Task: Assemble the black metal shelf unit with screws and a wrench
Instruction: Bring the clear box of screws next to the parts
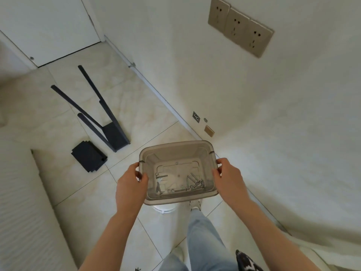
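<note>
The left hand (131, 184) and right hand (227, 178) hold a translucent bin (175, 143), fingers (220, 162) curled over its end rims. Loose screws (195, 183) lie between them. The black shelf frame (109, 124) lies on the floor beyond the left fingers. Any tilt could spill the screws.

Black metal frame (112, 125) lying flat, black panel (88, 159) beside it, screws (195, 184) loose in clear bin (176, 144)

Small grey metal pieces (192, 184) in the translucent grey plastic bin (175, 144) are too small to identify. A white round object (165, 209) lies mostly hidden beneath it. A black-and-white patterned item (247, 261) is cut off at the near edge.
</note>
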`<state>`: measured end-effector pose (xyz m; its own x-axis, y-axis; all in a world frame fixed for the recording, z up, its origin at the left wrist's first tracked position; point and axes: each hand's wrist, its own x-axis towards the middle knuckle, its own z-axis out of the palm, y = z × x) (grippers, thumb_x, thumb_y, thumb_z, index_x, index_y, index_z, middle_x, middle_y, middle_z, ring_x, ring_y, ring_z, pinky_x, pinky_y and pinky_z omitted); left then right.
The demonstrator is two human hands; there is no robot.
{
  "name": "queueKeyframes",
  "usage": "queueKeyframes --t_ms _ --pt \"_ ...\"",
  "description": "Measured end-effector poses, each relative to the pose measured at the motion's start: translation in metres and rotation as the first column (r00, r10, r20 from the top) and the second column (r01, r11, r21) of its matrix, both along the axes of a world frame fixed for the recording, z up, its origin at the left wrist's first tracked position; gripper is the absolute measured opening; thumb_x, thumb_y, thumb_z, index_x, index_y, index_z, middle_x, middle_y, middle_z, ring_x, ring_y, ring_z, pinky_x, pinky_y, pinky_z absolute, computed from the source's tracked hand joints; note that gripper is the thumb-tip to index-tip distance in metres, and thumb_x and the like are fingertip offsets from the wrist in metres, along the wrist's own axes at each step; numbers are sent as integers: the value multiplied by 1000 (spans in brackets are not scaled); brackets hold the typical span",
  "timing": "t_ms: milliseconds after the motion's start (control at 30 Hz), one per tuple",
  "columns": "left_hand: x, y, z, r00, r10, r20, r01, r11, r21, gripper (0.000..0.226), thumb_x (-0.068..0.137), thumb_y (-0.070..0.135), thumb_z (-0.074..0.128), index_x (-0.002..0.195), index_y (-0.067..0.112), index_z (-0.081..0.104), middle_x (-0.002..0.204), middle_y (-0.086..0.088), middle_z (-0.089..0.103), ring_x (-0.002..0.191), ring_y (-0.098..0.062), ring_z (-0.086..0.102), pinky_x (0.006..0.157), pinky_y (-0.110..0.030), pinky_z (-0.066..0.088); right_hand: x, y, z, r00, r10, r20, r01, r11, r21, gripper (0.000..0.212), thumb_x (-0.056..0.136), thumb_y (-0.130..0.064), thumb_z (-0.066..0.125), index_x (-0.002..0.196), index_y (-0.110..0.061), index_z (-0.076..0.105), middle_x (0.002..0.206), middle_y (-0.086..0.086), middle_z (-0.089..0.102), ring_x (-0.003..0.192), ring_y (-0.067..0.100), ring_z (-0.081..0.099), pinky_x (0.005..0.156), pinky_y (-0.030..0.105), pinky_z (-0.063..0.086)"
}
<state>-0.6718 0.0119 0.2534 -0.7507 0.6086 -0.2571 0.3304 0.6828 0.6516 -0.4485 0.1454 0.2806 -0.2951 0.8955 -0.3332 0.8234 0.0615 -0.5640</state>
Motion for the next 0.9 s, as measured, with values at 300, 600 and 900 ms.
queueKeyframes --t_ms 300,600,900 --pt "-45 115 -7 994 102 -29 -105 985 -137 38 100 25 59 137 18 51 93 7 58 81 -17 60 69 -33 50 -67 146 7 986 165 5 -164 983 -82 31 102 -22 47 132 -12 49 98 1 63 81 16 63 71 33 53" --pt "-99 192 -1 975 220 -30 -222 966 -133 32 99 17 60 128 11 50 79 11 53 73 -19 59 66 -38 52 -145 245 18 954 299 -5 -299 953 -46 34 102 -20 48 134 -10 47 107 7 63 94 22 61 70 29 43" --pt "-181 242 -11 967 254 -6 -254 962 -102 24 98 14 60 118 15 48 75 6 56 65 -14 59 56 -34 51 -234 298 9 952 304 24 -304 952 -26 32 102 -22 48 132 -12 48 105 5 64 89 21 61 66 29 41"
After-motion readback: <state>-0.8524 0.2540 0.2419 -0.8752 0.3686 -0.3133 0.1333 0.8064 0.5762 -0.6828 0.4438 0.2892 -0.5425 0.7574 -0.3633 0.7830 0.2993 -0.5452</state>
